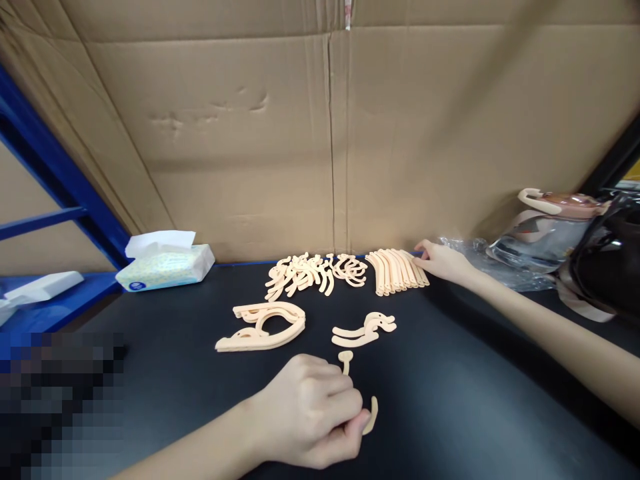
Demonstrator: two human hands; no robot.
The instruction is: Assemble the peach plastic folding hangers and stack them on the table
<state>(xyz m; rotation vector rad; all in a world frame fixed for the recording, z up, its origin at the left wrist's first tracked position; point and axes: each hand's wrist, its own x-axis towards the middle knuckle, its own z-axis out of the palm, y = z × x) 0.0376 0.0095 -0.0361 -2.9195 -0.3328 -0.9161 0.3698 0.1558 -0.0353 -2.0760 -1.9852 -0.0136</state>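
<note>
My left hand (320,413) is closed at the front middle of the black table. A small pale curved piece (371,417) sticks out past its thumb, and a T-shaped pale end (345,359) shows above the knuckles; whether these are one piece is hidden. My right hand (443,260) reaches to the right end of a row of long curved pale arms (395,272), its fingers closed at the top of the last one. Between the hands lie two pale pieces with hooked ends (364,330), side by side. A pale folding hanger (270,327), folded, lies to their left.
Behind the hanger are a heap of short pale parts (300,273) and a smaller heap of thin hooks (350,270). A tissue pack (167,267) stands back left. A clear bottle (545,230) and plastic film (515,267) are at right. Cardboard (240,147) walls the back.
</note>
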